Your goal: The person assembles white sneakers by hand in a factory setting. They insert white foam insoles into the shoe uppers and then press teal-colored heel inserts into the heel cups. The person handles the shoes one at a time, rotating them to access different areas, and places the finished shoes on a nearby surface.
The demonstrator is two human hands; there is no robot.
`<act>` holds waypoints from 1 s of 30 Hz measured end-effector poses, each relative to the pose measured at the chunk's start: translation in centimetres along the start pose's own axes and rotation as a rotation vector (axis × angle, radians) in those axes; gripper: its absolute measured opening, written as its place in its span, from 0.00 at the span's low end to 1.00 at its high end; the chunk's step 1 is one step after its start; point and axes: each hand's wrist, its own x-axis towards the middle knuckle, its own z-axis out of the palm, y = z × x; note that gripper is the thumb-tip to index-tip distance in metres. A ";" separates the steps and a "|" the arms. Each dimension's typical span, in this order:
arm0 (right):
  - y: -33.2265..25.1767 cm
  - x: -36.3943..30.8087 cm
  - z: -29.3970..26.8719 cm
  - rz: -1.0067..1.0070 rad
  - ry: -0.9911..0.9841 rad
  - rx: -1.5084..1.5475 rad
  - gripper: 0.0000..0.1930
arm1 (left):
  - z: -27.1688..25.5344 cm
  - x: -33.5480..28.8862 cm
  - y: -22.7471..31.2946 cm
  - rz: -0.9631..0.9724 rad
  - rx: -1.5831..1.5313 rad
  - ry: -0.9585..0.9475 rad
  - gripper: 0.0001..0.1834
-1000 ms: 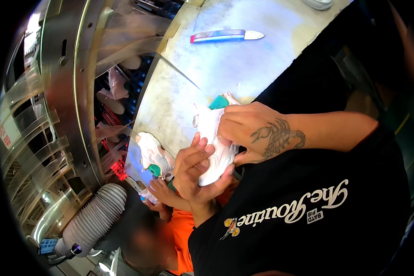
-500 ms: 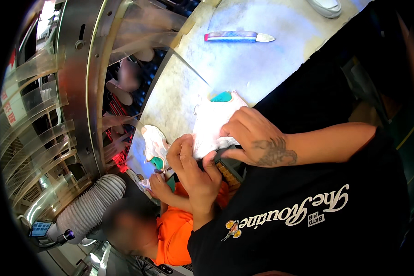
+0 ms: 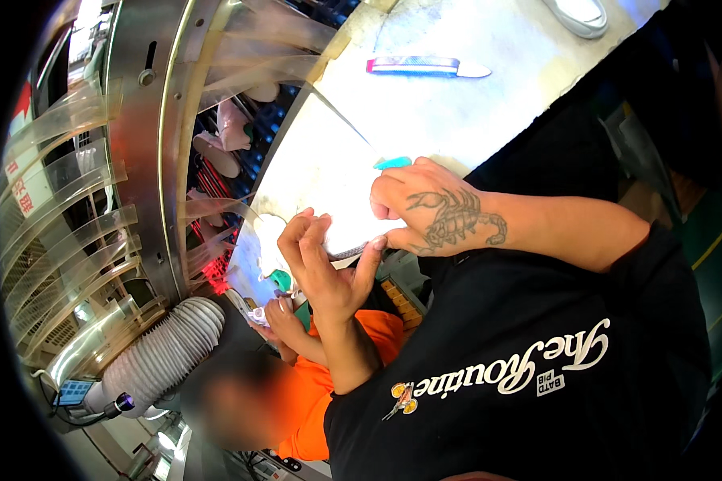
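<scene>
A white shoe point(image 3: 351, 228) is held over the bright table, its details washed out by glare. Teal lining shows at its far opening, and a dark strip runs along its near edge. My left hand point(image 3: 326, 276) curves round the near-left end, thumb at the dark edge and fingers on the other side. My tattooed right hand point(image 3: 433, 204) grips the shoe's right side with bent fingers, covering much of it. Beyond my hands lies a pointed blade with a wrapped blue-and-white handle point(image 3: 425, 66).
Another white shoe point(image 3: 582, 18) rests at the table's point(image 3: 489, 112) far right. A co-worker in an orange top point(image 3: 305, 409) works close on the left, hands point(image 3: 285, 321) by a teal-lined shoe point(image 3: 281, 279). Shoes and soles point(image 3: 221, 152) sit behind clear strips, near a ribbed hose point(image 3: 168, 345).
My right hand has moved farther up over the shoe, hiding more of its opening. My left fingers have spread a little. The table looks brighter, and the whole view has shifted slightly.
</scene>
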 end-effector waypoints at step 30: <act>-4.0 5.9 -4.5 -0.324 0.120 -0.089 0.09 | 4.3 0.9 3.3 -0.275 -1.260 0.090 0.43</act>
